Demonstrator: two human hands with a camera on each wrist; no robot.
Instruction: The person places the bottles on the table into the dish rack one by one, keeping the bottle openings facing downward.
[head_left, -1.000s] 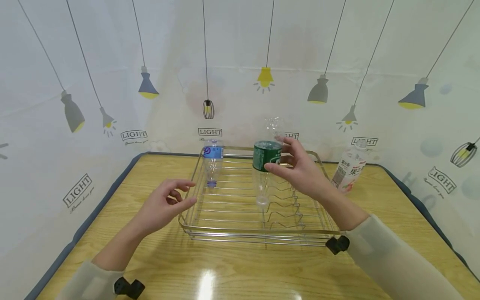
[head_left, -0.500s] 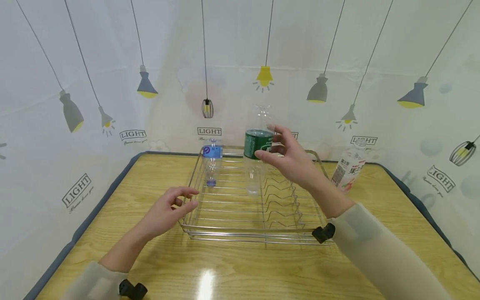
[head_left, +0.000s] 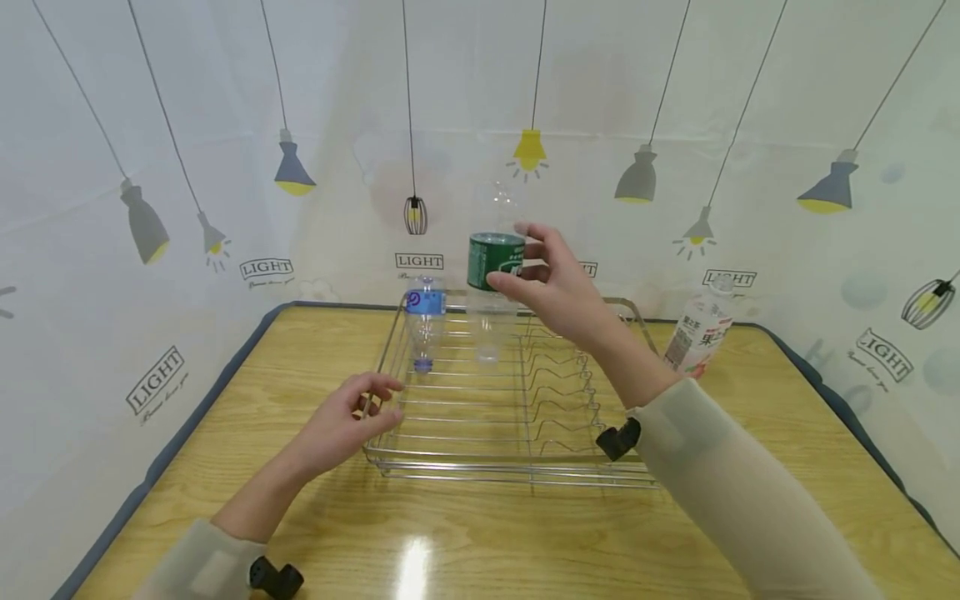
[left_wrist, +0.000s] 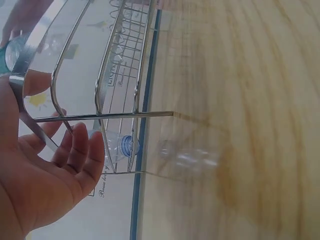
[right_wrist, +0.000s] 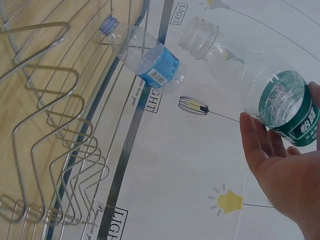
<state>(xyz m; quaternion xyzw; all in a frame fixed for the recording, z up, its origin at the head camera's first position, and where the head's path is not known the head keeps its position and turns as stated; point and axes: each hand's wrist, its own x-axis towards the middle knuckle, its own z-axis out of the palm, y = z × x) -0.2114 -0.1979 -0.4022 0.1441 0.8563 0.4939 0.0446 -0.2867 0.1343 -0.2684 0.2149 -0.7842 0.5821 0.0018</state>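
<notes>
My right hand (head_left: 551, 283) grips a clear plastic bottle with a green label (head_left: 495, 260) between thumb and fingers. The bottle is held upside down above a wire dish rack (head_left: 525, 458). Its threaded, uncapped mouth shows in the right wrist view, where the same green label (right_wrist: 290, 107) lies by my fingers. An inverted bottle with a blue label and blue cap (head_left: 425, 321) stands in the rack's back left part. My left hand (head_left: 348, 425) is at the rack's left front corner, fingers loosely bent and holding nothing; whether they touch the rim I cannot tell.
A white-labelled clear bottle (head_left: 701, 329) stands on the wooden table (head_left: 480, 542) to the right of the rack. Wavy wire dividers (right_wrist: 75, 120) line the rack's right part. Behind the table hangs a lamp-printed cloth (head_left: 480, 83).
My right hand has carried the green-labelled bottle up, leftward and towards the back. My left hand has shifted slightly right along the rack's corner. The other bottles have stayed in place.
</notes>
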